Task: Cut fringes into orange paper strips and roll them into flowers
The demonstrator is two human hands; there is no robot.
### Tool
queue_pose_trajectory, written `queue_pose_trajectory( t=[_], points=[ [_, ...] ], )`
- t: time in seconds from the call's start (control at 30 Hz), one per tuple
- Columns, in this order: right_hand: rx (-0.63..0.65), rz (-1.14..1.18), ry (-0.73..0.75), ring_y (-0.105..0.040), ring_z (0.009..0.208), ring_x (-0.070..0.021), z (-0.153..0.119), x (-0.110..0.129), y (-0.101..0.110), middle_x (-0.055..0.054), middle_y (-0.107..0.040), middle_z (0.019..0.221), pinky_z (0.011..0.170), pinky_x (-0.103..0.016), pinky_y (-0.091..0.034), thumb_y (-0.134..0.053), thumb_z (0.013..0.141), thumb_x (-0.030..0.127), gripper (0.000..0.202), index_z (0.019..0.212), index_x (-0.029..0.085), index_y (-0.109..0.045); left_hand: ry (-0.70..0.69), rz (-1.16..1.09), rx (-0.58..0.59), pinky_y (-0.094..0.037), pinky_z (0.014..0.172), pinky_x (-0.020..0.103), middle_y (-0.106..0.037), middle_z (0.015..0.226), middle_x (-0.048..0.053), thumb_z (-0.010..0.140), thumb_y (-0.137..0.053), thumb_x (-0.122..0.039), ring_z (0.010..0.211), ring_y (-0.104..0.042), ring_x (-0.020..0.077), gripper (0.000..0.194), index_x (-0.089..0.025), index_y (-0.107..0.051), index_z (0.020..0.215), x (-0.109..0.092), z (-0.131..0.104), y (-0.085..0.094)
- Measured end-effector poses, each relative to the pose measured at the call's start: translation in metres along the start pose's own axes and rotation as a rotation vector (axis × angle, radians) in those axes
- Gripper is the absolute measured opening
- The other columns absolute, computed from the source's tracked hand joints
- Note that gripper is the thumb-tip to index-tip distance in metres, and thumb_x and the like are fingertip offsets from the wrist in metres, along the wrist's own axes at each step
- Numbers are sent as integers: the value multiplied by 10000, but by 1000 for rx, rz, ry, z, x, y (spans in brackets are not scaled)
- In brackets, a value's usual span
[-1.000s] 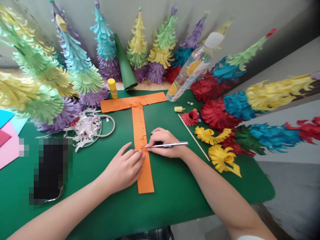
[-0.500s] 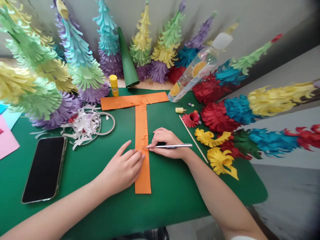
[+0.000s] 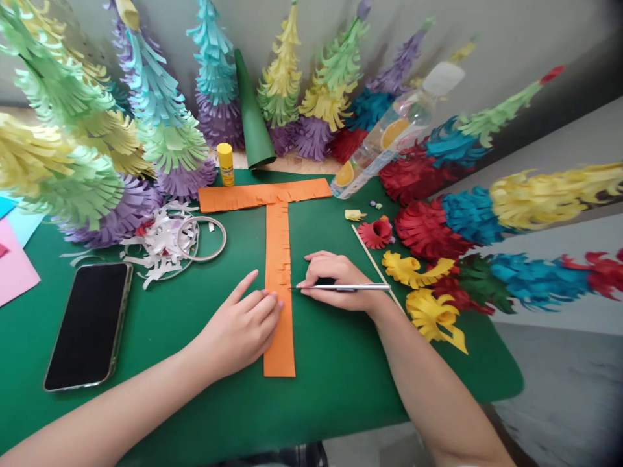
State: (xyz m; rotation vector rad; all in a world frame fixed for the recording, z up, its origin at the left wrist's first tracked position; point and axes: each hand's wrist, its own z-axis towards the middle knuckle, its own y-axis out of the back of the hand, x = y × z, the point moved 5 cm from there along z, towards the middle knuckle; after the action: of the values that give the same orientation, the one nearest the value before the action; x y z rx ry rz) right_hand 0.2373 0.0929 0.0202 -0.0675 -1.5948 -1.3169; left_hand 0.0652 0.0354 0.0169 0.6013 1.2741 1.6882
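Observation:
An orange paper strip (image 3: pixel 279 350) lies upright on the green table, its right edge cut into short fringes along the upper part. My left hand (image 3: pixel 246 324) rests palm down on it from the left, fingertips pressing the paper and one finger stretched outward; it holds nothing. My right hand (image 3: pixel 335 279) is closed around a slim silver pen (image 3: pixel 370 287), held almost level. The pen's thin tip points left at the strip's right edge, beside the lower fringes. Above, a second fringed orange strip (image 3: pixel 228 200) lies crosswise at the first one's top end.
Fringed paper cones (image 3: pixel 165 117) line the back and right. A glue stick (image 3: pixel 225 165), plain green cone (image 3: pixel 256 130) and leaning plastic bottle (image 3: pixel 374 152) stand behind. Left are a phone (image 3: pixel 87 327), paper scraps (image 3: pixel 163 243) and a ring (image 3: pixel 224 243); right, yellow curled paper (image 3: pixel 431 311) and a stick (image 3: pixel 370 256).
My right hand and the pen have moved slightly right, drawing the tip from over the strip back to its right edge. My left hand stays on the paper.

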Motion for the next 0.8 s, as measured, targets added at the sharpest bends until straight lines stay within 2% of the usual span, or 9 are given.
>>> queue_pose_trajectory(
  t=[0.2, 0.37, 0.63, 0.8],
  points=[
    [7, 42, -4, -639, 643, -140, -2, 0, 3, 10, -684, 666, 970, -428, -470, -627, 824, 199, 117, 707, 209, -622, 9, -19, -20, -154, 1191, 530, -681, 1002, 68, 895, -481, -180, 946, -614, 190, 273, -121, -645, 1104, 0, 0, 0],
    [-16, 75, -27, -638, 653, -143, -5, -1, 6, 12, -676, 656, 979, -435, -481, -639, 812, 213, 119, 694, 212, -617, 4, -39, -28, -172, 1180, 556, -677, 997, 74, 877, -509, -172, 945, -618, 194, 270, -126, -645, 1105, 1, -1, 0],
    [-179, 180, -76, -657, 668, -146, -8, -10, 2, 11, -710, 705, 966, -437, -499, -700, 771, 218, 85, 729, 209, -627, -16, -39, -10, -191, 1169, 565, -677, 1024, 85, 914, -472, -197, 968, -597, 208, 282, -113, -643, 1122, 2, -3, -2],
    [-146, 157, -122, -658, 685, -154, -7, -12, -2, 7, -717, 714, 982, -445, -480, -706, 767, 212, 75, 727, 209, -642, -8, -43, -22, -215, 1165, 553, -679, 1013, 83, 910, -484, -192, 968, -599, 204, 271, -118, -646, 1115, 2, -1, 0]
  ],
)
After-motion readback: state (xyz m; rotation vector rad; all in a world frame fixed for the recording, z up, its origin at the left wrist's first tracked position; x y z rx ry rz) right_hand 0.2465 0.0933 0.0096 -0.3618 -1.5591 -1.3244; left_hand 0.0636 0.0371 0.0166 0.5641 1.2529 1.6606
